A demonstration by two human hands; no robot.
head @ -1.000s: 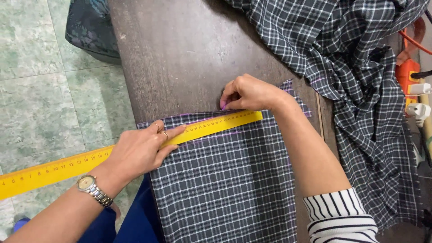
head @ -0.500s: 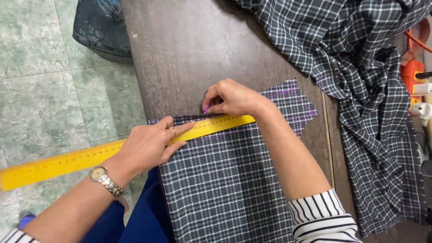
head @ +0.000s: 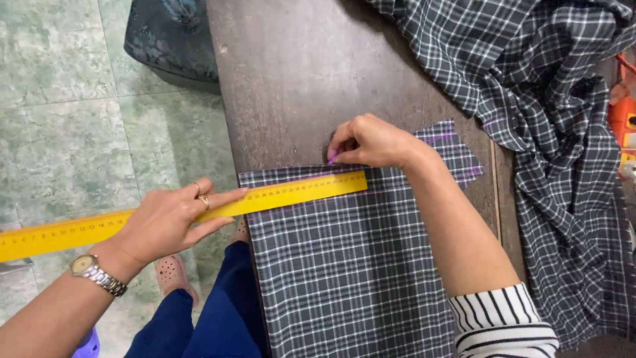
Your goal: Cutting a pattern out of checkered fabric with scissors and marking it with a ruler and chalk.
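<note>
Left hand (head: 165, 222) presses flat on a yellow ruler (head: 199, 209), fingers spread, pinning it across the top edge of a plaid cloth piece (head: 338, 272). Right hand (head: 371, 140), just beyond the ruler's far end, pinches a small purple chalk (head: 332, 158) against the cloth. Both rest on a dark wooden table (head: 298, 79); more plaid fabric (head: 543, 99) lies heaped past the right hand, green floor tiles (head: 66, 99) left of the left.
</note>
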